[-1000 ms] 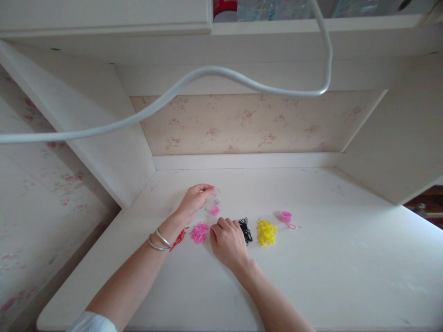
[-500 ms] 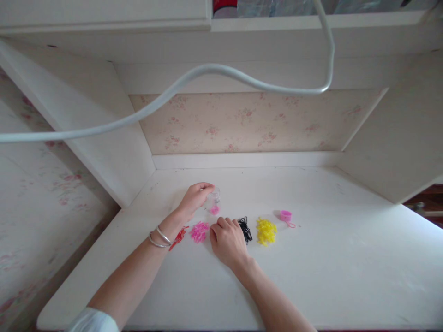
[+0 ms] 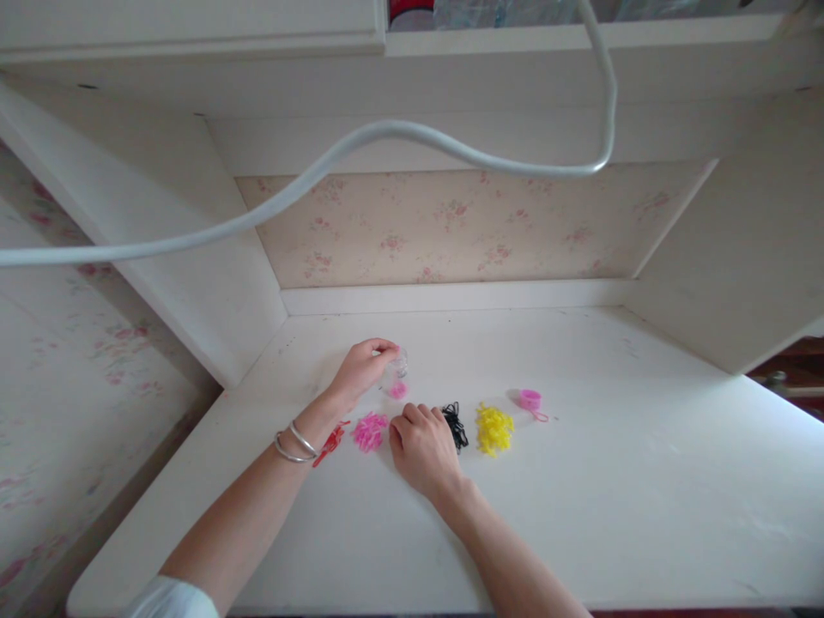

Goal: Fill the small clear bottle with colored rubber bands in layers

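Note:
My left hand (image 3: pixel 361 371) pinches a small clear plastic jar (image 3: pixel 402 367) near its top; pink bits (image 3: pixel 398 390) show at its lower end. Close by, my right hand (image 3: pixel 425 445) rests on the desk with fingers curled down, and whatever lies under the fingertips is hidden. On its left is a pile of pink rubber bands (image 3: pixel 369 432), and a smaller heap of red rubber bands (image 3: pixel 331 442) lies partly behind my left wrist. To the right of my right hand are black rubber bands (image 3: pixel 456 427), partly covered by it, then yellow rubber bands (image 3: pixel 494 430).
A pink lid-like piece with a loop (image 3: pixel 530 400) lies right of the yellow pile on the white desk (image 3: pixel 579 506). Overhead, a pale cable (image 3: pixel 392 129) crosses the view below a shelf (image 3: pixel 193 34). Side panels and a papered back wall (image 3: pixel 444 227) enclose the desk.
The view has shifted very slightly. Both hands, the jar and the piles hold practically the same places.

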{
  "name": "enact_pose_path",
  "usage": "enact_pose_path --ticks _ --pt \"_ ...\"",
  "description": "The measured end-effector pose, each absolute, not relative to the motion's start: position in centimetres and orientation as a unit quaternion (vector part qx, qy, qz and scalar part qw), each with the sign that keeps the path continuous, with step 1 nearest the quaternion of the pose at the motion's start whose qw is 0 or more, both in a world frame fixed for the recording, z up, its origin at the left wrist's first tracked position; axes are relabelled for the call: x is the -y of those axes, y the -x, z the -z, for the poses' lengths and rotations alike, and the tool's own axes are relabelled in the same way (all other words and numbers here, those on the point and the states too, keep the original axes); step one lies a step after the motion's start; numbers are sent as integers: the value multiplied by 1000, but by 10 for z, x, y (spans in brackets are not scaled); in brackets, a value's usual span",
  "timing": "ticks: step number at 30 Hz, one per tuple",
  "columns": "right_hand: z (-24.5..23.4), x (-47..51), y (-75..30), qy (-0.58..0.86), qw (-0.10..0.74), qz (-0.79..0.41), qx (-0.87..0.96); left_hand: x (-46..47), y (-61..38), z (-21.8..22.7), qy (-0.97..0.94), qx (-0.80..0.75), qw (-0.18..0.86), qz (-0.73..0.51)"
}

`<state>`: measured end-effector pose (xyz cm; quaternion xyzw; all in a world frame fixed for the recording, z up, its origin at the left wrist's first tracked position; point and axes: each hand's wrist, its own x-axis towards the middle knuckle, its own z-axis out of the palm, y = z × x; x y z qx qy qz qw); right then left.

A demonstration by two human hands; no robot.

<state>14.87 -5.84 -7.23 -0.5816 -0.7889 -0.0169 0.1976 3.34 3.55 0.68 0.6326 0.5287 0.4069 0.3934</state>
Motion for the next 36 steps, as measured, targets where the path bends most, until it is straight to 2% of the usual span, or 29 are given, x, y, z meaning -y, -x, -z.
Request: enact_pose_path --ticks 24,30,36 --pt "72 59 -149 582 211 14 785 -36 -30 -7 -623 -539 402 -400" --pt "70 58 -150 594 237 11 768 -21 -12 -4 -639 -562 342 -399" --pt "64 56 -155 618 300 -10 727 21 17 31 -739 -534 254 -322"
